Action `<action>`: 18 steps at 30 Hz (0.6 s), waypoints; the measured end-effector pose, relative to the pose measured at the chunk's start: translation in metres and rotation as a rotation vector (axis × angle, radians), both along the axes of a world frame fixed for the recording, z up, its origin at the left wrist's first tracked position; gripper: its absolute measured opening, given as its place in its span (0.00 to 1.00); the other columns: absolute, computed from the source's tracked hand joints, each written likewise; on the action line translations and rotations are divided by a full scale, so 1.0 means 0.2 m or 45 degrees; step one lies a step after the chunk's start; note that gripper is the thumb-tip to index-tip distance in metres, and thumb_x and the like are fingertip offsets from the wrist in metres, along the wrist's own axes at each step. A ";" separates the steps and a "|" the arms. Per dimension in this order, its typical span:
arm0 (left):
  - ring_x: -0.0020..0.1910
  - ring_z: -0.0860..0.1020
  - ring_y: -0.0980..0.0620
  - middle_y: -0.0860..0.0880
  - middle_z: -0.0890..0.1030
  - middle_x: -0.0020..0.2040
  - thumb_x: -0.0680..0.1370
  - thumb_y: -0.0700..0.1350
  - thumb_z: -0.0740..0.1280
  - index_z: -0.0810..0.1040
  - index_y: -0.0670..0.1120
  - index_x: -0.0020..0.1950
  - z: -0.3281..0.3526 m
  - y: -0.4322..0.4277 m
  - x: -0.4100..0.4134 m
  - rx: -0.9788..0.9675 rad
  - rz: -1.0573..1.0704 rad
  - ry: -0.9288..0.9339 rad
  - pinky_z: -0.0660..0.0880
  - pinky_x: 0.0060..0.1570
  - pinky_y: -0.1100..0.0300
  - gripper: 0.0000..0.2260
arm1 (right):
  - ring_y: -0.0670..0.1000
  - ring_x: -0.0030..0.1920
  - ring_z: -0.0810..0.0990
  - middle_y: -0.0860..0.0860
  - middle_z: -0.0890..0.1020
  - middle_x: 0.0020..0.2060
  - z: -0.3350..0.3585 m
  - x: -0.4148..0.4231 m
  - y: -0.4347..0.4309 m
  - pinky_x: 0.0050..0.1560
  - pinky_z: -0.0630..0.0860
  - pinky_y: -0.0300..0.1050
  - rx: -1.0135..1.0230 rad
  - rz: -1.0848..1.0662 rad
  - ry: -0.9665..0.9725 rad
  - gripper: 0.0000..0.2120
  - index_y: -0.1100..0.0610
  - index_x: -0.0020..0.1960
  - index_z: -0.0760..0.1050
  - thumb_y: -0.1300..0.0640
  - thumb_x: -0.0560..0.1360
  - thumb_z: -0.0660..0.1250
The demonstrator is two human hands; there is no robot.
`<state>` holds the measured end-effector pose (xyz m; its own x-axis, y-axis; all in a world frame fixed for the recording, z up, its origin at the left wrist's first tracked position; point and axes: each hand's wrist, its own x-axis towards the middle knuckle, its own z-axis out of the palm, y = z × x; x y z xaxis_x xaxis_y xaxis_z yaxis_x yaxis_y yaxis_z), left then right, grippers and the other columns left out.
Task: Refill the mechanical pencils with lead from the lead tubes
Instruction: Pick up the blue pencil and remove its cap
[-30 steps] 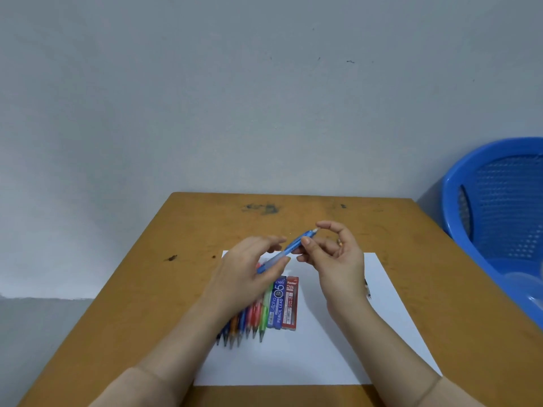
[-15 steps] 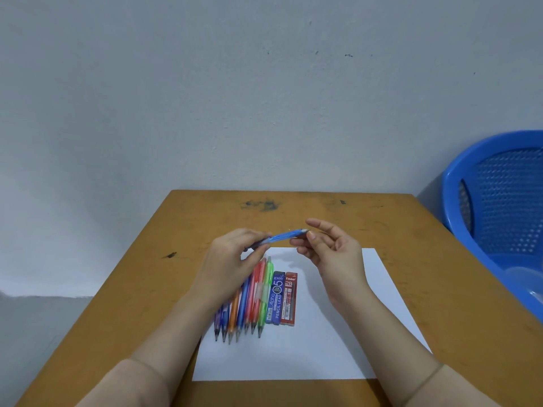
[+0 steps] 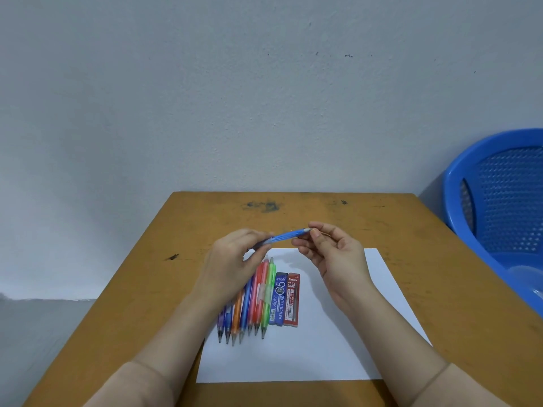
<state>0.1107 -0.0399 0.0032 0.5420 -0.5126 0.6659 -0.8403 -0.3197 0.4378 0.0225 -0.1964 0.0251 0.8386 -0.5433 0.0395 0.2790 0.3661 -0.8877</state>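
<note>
A blue mechanical pencil lies nearly level in the air above the table. My left hand grips its left part, fingers curled round the barrel. My right hand pinches its right end at the cap between thumb and forefinger. Below, several coloured pencils lie side by side on a white sheet, tips toward me. Right of them lie a blue lead tube and a red lead tube.
The wooden table stands against a grey wall. A blue plastic basket sits past the table's right edge. Dark smudges mark the far part of the tabletop.
The pencil has tipped from a steep slant to nearly level, and both hands have risen slightly away from me. The row of pencils is now less covered by my left hand.
</note>
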 end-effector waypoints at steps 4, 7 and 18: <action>0.45 0.78 0.60 0.53 0.83 0.48 0.76 0.46 0.68 0.82 0.45 0.56 0.00 0.01 0.01 -0.018 0.042 -0.009 0.77 0.45 0.63 0.11 | 0.53 0.38 0.83 0.57 0.83 0.38 0.00 0.00 -0.03 0.39 0.80 0.38 -0.009 -0.080 -0.004 0.07 0.61 0.49 0.76 0.68 0.78 0.60; 0.44 0.79 0.59 0.52 0.83 0.47 0.75 0.42 0.70 0.82 0.44 0.55 0.00 0.02 0.03 -0.041 0.095 -0.024 0.78 0.44 0.62 0.10 | 0.51 0.38 0.83 0.55 0.83 0.37 -0.01 0.00 -0.05 0.40 0.80 0.37 -0.161 -0.154 0.032 0.07 0.59 0.47 0.77 0.67 0.78 0.61; 0.44 0.78 0.59 0.51 0.83 0.47 0.74 0.41 0.71 0.82 0.43 0.55 0.02 0.03 0.04 -0.043 0.164 -0.029 0.73 0.44 0.70 0.10 | 0.39 0.42 0.74 0.44 0.79 0.41 -0.08 0.02 -0.07 0.37 0.69 0.26 -1.350 -0.196 0.460 0.03 0.54 0.48 0.79 0.57 0.77 0.66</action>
